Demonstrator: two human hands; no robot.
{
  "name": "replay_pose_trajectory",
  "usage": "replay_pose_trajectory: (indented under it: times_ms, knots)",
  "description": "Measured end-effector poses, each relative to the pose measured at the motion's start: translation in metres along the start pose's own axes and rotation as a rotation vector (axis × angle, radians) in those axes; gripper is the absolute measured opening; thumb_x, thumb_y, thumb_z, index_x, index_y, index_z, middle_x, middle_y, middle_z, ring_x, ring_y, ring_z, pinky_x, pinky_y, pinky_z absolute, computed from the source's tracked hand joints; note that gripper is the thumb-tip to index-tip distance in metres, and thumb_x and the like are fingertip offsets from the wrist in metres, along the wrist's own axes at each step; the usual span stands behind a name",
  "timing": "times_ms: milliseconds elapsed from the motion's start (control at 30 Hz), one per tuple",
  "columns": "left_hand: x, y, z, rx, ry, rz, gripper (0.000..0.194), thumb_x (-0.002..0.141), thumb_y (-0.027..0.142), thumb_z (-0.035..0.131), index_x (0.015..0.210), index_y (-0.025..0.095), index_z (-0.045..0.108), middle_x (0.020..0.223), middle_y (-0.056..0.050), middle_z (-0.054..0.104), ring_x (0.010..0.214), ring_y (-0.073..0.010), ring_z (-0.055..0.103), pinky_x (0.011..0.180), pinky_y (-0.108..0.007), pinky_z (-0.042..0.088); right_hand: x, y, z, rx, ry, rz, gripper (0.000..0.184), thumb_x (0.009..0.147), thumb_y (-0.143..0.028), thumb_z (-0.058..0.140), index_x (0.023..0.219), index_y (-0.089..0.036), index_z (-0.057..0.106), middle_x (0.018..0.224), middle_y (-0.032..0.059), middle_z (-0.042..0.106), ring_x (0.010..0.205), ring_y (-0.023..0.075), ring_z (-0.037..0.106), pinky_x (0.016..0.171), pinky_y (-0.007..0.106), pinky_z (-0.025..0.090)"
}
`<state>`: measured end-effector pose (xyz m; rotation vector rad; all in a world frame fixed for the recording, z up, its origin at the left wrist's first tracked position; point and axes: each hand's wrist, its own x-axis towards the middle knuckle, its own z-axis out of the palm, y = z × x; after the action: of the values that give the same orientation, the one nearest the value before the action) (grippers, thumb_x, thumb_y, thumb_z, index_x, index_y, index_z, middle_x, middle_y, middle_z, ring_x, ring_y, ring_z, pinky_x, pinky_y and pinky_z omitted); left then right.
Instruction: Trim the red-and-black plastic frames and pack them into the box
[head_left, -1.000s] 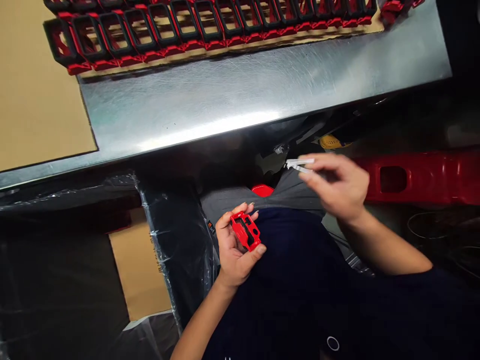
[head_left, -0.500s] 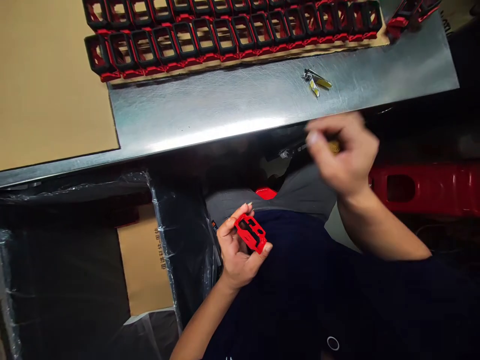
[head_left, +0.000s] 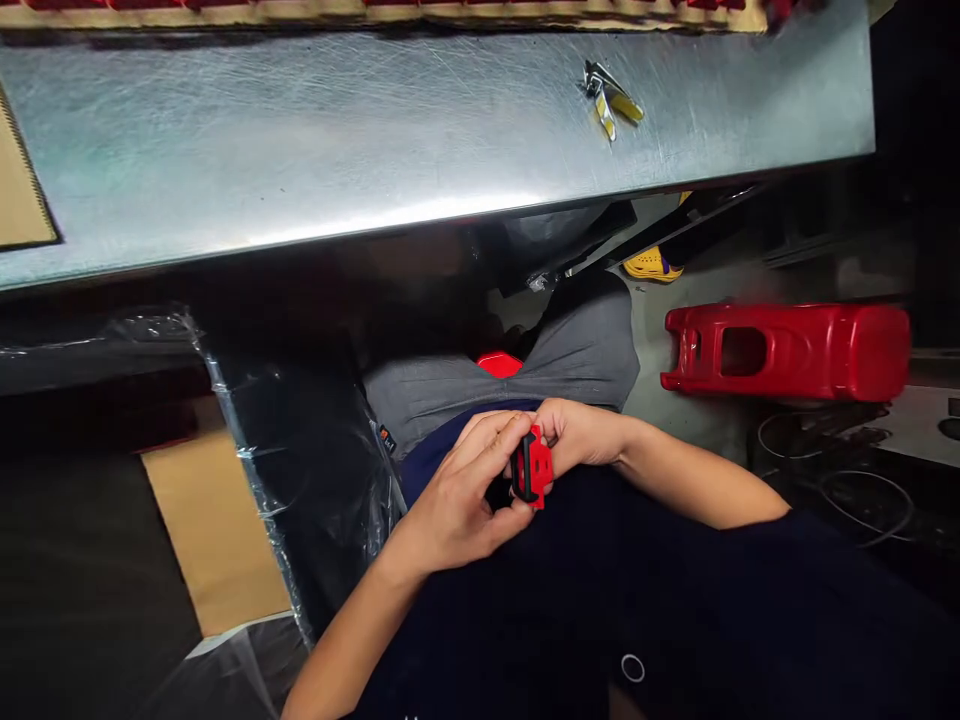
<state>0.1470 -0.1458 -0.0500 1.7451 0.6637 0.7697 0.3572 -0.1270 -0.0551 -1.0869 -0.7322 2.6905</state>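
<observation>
A small red and black plastic frame (head_left: 537,466) is held in front of my lap, its black rim turned to the left. My left hand (head_left: 469,490) grips it from the left, fingers along its upper end and thumb at the lower end. From the other side, my right hand (head_left: 577,432) is closed on the frame, with its fingers curled against the red face and partly hidden behind it. Yellow-handled nippers (head_left: 611,100) lie on the metal table (head_left: 337,130), beyond both hands.
Along the table's far edge runs cardboard (head_left: 420,20) carrying a row of red parts. A red plastic stool (head_left: 795,350) is at the right. To the left is a box lined with black plastic, with a cardboard piece (head_left: 225,540) inside. A yellow shoe (head_left: 652,265) shows beneath the table.
My right hand has come down and left from near the table edge to the frame. The frame has been turned in my left hand. The view has shifted, so the rows of parts mostly leave sight.
</observation>
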Motion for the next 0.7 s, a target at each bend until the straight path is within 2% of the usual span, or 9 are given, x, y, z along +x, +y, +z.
replay_pose_trajectory:
  times_ms: [267, 400, 567, 700]
  knots:
    - [0.0014, -0.0018, -0.0020, 0.005, -0.024, 0.001, 0.087, 0.080, 0.006, 0.066, 0.156, 0.028, 0.031, 0.130, -0.014, 0.061, 0.121, -0.0297, 0.056, 0.102, -0.053, 0.051, 0.0068, 0.0025, 0.0002, -0.015, 0.015, 0.001, 0.041, 0.051, -0.030, 0.096, 0.083, -0.012, 0.079, 0.067, -0.0001, 0.074, 0.058, 0.0122, 0.068, 0.063, 0.022, 0.057]
    - [0.0019, -0.0024, -0.0020, 0.000, -0.009, 0.017, 0.087, 0.080, 0.006, 0.066, 0.157, 0.029, 0.031, 0.129, -0.014, 0.061, 0.120, -0.0296, 0.057, 0.101, -0.053, 0.052, 0.0083, 0.0029, -0.0002, -0.023, 0.029, -0.017, 0.037, 0.049, -0.026, 0.096, 0.079, -0.013, 0.080, 0.072, -0.0002, 0.075, 0.061, 0.0103, 0.067, 0.063, 0.020, 0.055]
    - [0.0015, -0.0028, -0.0026, 0.018, -0.026, 0.000, 0.088, 0.079, 0.006, 0.066, 0.156, 0.029, 0.031, 0.129, -0.014, 0.061, 0.120, -0.0297, 0.057, 0.100, -0.051, 0.052, 0.0087, 0.0031, 0.0015, -0.032, 0.035, -0.035, 0.032, 0.052, -0.026, 0.095, 0.076, -0.013, 0.079, 0.064, -0.0013, 0.072, 0.055, 0.0093, 0.063, 0.060, 0.020, 0.053]
    - [0.0013, -0.0032, -0.0033, 0.024, -0.039, 0.001, 0.089, 0.079, 0.007, 0.067, 0.157, 0.030, 0.029, 0.128, -0.014, 0.061, 0.118, -0.0299, 0.057, 0.099, -0.051, 0.053, 0.0088, 0.0024, 0.0031, -0.038, 0.065, -0.037, 0.030, 0.051, -0.025, 0.095, 0.073, -0.013, 0.079, 0.066, -0.0011, 0.073, 0.056, 0.0091, 0.062, 0.059, 0.019, 0.051]
